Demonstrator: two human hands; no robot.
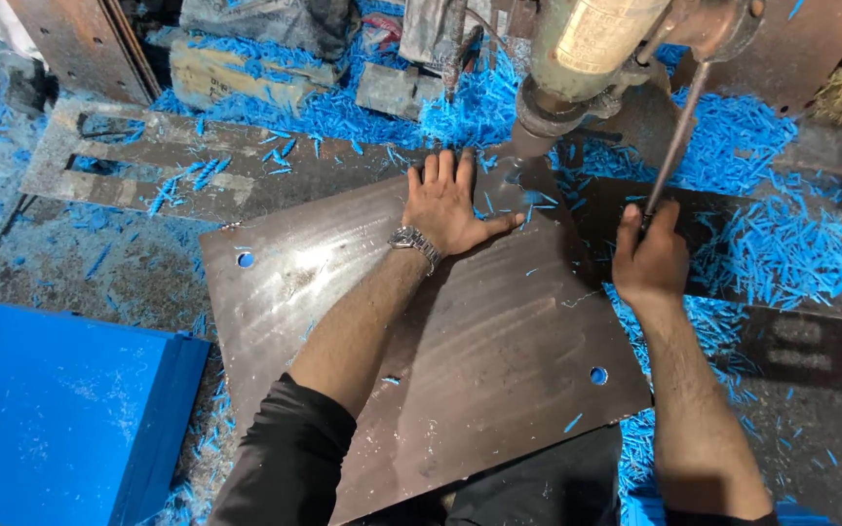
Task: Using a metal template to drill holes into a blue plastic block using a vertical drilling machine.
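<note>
A large dark metal plate (440,341) lies flat in front of me, with a drilled hole near its left corner (246,259) and another near its right corner (598,375). My left hand (450,206), wearing a wristwatch, presses flat on the plate's far part with fingers spread, just beside the drill head (577,68). My right hand (649,255) is closed around the thin metal lever rod (676,136) that slants up to the machine. The plate's far corner sits under the drill head.
Blue plastic shavings (772,248) cover the bench around the machine. A stack of blue sheets (60,409) lies at the lower left. A slotted metal plate (148,166) rests at the upper left, with wooden and metal blocks behind.
</note>
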